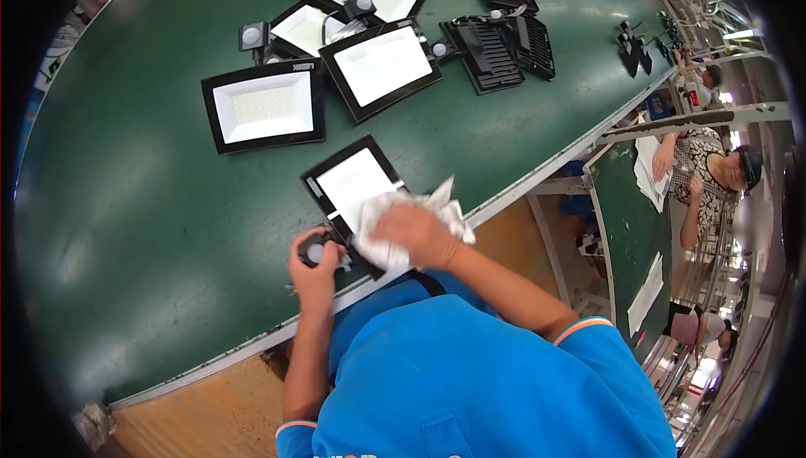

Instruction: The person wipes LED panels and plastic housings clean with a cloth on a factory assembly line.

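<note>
A black-framed LED floodlight [355, 174] lies at a slant near the front edge of the green table, its glass face up. My left hand [314, 270] is closed around the motion sensor [316, 251] at the lamp's lower end. My right hand [417, 235], slightly blurred, presses a crumpled white cloth [453, 216] onto the lower right part of the glass. The cloth and hand hide that part of the lamp.
Beyond lie several more floodlights, one face-up [264, 109], another overlapping others [380, 69], and black ones showing finned backs [484, 55]. Small black parts [635, 48] sit at the far right of the green table [151, 231]. People [714, 168] are at another table.
</note>
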